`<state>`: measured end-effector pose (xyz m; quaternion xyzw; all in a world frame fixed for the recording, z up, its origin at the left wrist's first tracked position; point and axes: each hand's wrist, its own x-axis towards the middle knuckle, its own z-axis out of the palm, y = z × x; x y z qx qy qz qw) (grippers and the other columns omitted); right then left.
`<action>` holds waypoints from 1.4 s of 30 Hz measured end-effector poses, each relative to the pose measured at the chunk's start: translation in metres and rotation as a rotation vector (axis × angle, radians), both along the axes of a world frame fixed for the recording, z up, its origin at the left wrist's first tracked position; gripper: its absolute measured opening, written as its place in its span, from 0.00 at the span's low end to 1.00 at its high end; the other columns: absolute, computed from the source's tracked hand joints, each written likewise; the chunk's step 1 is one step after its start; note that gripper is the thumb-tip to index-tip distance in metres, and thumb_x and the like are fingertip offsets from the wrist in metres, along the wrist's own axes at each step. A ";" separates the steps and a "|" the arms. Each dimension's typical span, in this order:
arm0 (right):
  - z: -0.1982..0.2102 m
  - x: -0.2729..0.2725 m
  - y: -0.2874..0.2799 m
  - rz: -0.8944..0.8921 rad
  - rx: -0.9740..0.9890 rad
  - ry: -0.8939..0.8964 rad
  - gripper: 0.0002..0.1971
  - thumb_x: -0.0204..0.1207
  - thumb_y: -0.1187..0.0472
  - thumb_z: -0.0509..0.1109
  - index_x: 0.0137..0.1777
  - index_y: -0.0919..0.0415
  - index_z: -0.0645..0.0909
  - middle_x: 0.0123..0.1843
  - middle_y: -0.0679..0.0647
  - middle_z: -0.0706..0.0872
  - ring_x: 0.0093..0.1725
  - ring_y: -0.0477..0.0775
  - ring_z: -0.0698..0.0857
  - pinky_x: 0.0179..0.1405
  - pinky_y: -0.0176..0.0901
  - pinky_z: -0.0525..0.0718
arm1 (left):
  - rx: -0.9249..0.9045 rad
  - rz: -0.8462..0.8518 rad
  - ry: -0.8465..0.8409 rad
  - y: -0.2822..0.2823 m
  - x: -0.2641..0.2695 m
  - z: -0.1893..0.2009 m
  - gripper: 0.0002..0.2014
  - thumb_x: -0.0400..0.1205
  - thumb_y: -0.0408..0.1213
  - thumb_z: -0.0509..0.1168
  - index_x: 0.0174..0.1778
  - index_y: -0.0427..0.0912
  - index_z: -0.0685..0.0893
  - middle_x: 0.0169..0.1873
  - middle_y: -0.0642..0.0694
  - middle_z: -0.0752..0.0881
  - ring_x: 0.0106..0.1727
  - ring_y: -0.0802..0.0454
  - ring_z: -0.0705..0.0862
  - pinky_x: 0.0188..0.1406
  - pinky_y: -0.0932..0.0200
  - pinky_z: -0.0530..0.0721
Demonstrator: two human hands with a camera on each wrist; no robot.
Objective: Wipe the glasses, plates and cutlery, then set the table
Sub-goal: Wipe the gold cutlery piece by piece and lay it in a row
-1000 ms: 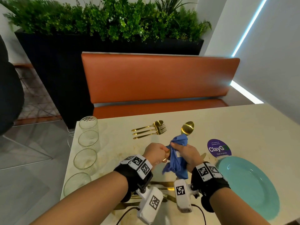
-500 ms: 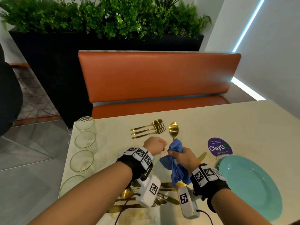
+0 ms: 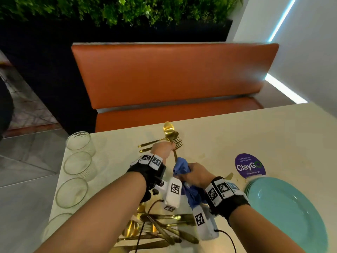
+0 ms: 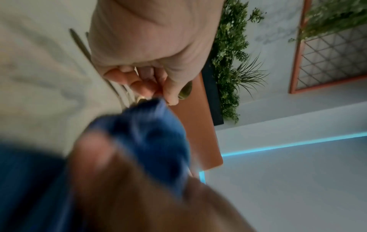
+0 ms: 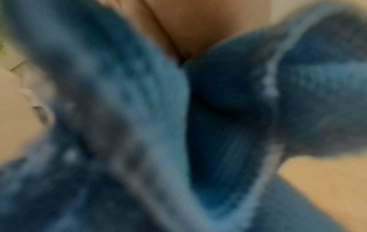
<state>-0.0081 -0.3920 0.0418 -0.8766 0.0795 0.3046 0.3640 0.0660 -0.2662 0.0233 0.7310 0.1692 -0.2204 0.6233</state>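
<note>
I have my left hand (image 3: 162,149) pinched around the neck of a gold spoon (image 3: 169,129), thumb and fingers curled on the handle just under the bowl. The bowl points away from me, over the far edge of the table (image 3: 228,136). In the left wrist view the fingertips (image 4: 139,85) close on the metal and the bowl peeks out past the thumb.

My right hand (image 3: 197,174) is fisted round a blue cloth (image 3: 181,166), bunched tight, with the loose end hanging below my wrist. The top of the cloth wraps the lower part of the spoon handle, so the two hands sit near each other along the one piece. The right wrist view is nearly all cloth (image 5: 139,125) (blurred, so I cannot make out the fingers there).

Under the left hand lie two gold forks (image 3: 179,143) and another spoon, side by side, handles pointing left. A heap of gold cutlery (image 3: 164,229) lies close to me, crossed over itself, below my wrists. Four glasses (image 3: 78,143) stand in a line down the left edge. A stack of teal plates (image 3: 291,216) sits at my right, just beside a purple round sticker (image 3: 249,166). An orange bench (image 3: 173,75) stands beyond the table.
</note>
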 end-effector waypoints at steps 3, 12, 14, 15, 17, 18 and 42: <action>-0.003 0.009 -0.011 0.006 -0.049 -0.004 0.07 0.73 0.55 0.73 0.45 0.58 0.82 0.44 0.55 0.84 0.43 0.50 0.80 0.43 0.37 0.76 | 0.503 -0.179 -0.141 0.021 0.033 0.001 0.11 0.83 0.45 0.63 0.52 0.44 0.87 0.49 0.48 0.83 0.54 0.48 0.81 0.58 0.56 0.77; -0.014 0.017 -0.065 -0.049 -0.148 0.008 0.09 0.73 0.54 0.73 0.47 0.58 0.82 0.44 0.53 0.84 0.44 0.51 0.81 0.41 0.36 0.76 | 1.219 -0.707 -0.262 0.044 0.076 -0.039 0.07 0.84 0.46 0.61 0.51 0.55 0.86 0.51 0.52 0.87 0.58 0.47 0.79 0.62 0.50 0.67; -0.014 0.013 -0.075 -0.075 -0.152 0.018 0.11 0.73 0.52 0.73 0.48 0.60 0.83 0.44 0.54 0.85 0.44 0.53 0.82 0.41 0.37 0.76 | 1.247 -0.717 -0.298 0.043 0.077 -0.046 0.08 0.83 0.48 0.62 0.52 0.56 0.86 0.48 0.52 0.87 0.58 0.48 0.76 0.60 0.50 0.68; -0.015 0.011 -0.080 -0.093 -0.154 0.019 0.13 0.72 0.51 0.73 0.48 0.61 0.83 0.44 0.55 0.85 0.45 0.54 0.83 0.42 0.38 0.76 | 1.260 -0.713 -0.319 0.042 0.076 -0.048 0.09 0.83 0.50 0.62 0.53 0.56 0.86 0.48 0.52 0.87 0.58 0.49 0.75 0.59 0.51 0.68; -0.014 0.004 -0.087 -0.143 -0.155 0.028 0.13 0.72 0.49 0.73 0.45 0.59 0.82 0.43 0.56 0.86 0.44 0.54 0.83 0.42 0.40 0.77 | 1.278 -0.689 -0.370 0.041 0.072 -0.051 0.11 0.83 0.51 0.60 0.56 0.54 0.84 0.49 0.50 0.87 0.58 0.48 0.75 0.57 0.51 0.69; -0.014 0.000 -0.090 -0.167 -0.149 0.032 0.13 0.73 0.48 0.72 0.44 0.59 0.81 0.42 0.56 0.86 0.43 0.54 0.83 0.40 0.40 0.77 | 1.275 -0.673 -0.402 0.040 0.069 -0.050 0.12 0.84 0.51 0.60 0.57 0.54 0.83 0.50 0.50 0.87 0.58 0.48 0.75 0.57 0.51 0.70; 0.003 -0.122 -0.075 -0.544 0.217 -0.059 0.10 0.70 0.55 0.76 0.43 0.61 0.84 0.40 0.59 0.89 0.39 0.59 0.87 0.47 0.50 0.85 | 1.227 -1.270 -0.370 0.046 -0.144 -0.017 0.11 0.82 0.34 0.63 0.57 0.46 0.87 0.60 0.42 0.81 0.63 0.42 0.75 0.57 0.57 0.70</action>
